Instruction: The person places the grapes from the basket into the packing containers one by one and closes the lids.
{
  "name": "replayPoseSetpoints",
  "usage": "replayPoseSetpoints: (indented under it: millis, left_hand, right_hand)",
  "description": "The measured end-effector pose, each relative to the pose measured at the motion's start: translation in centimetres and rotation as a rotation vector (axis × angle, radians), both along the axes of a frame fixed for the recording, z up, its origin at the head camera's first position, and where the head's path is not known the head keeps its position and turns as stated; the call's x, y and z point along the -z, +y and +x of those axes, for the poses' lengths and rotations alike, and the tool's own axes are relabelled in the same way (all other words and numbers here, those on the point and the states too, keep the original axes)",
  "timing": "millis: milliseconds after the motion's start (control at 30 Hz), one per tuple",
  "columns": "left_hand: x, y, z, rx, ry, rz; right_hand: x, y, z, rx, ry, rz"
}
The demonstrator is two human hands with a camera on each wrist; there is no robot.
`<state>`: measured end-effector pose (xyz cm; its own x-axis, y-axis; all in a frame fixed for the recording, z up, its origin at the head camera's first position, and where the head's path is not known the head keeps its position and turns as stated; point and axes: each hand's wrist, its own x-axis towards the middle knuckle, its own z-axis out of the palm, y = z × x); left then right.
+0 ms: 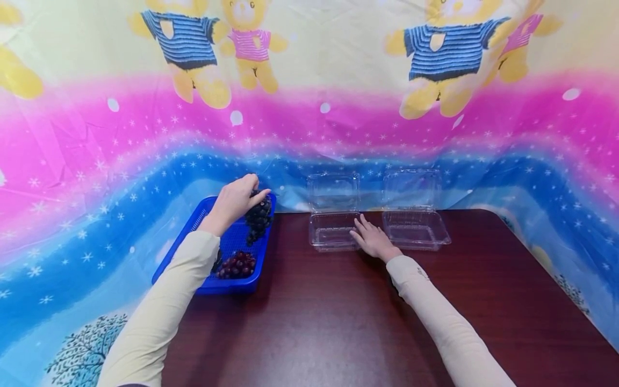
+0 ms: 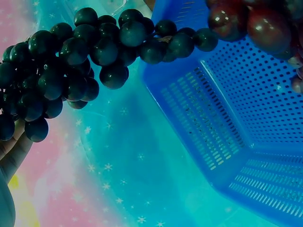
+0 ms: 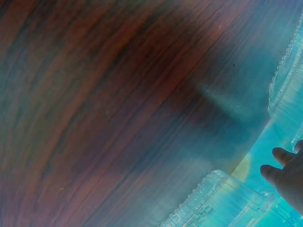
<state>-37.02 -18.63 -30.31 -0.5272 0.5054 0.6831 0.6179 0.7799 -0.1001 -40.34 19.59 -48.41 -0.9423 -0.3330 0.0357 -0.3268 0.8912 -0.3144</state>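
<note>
My left hand (image 1: pixel 236 200) grips a bunch of black grapes (image 1: pixel 258 219) by its top and holds it hanging over the far end of the blue basket (image 1: pixel 265 251). In the left wrist view that dark bunch (image 2: pixel 106 49) stretches across the upper left, with part of a finger below it. Red grapes (image 1: pixel 237 265) lie at the basket's near end, with a few dark ones beside them. My right hand (image 1: pixel 371 237), fingers spread, has its fingertips at the right edge of the left clear plastic box (image 1: pixel 333 232). Its lid stands raised behind.
A second clear plastic box (image 1: pixel 417 231), lid also raised, stands right of the first, near the table's back edge. Both sit on the dark wooden table (image 1: pixel 329 317). A printed cloth (image 1: pixel 314 123) with bears and snowflakes hangs behind and around the table.
</note>
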Motion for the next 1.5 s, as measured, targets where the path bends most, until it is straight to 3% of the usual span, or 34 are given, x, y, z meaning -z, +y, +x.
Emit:
replayPoseSetpoints:
  millis: [233, 667, 1000, 1233, 1500]
  left_hand:
    - [0.0, 0.8, -0.2, 0.018, -0.036, 0.009]
    - [0.0, 1.7, -0.5, 0.073, -0.009, 0.005]
    - [-0.5, 2.4, -1.0, 0.11, 0.029, 0.012]
    - [-0.4, 3.1, -1.1, 0.117, 0.006, 0.004]
    - [-0.6, 3.8, -1.1, 0.134, 0.034, 0.007]
  right_hand:
    - [0.2, 0.1, 0.0, 0.001, -0.001, 0.001]
    - [0.1, 0.2, 0.0, 0.0, -0.006, -0.013]
    - [0.0, 0.3, -0.2, -0.005, 0.004, -0.004]
    - [-0.2, 0.0, 0.1, -0.008, 0.012, -0.01]
    - [-0.2, 0.1, 0.1, -0.014, 0.015, -0.013]
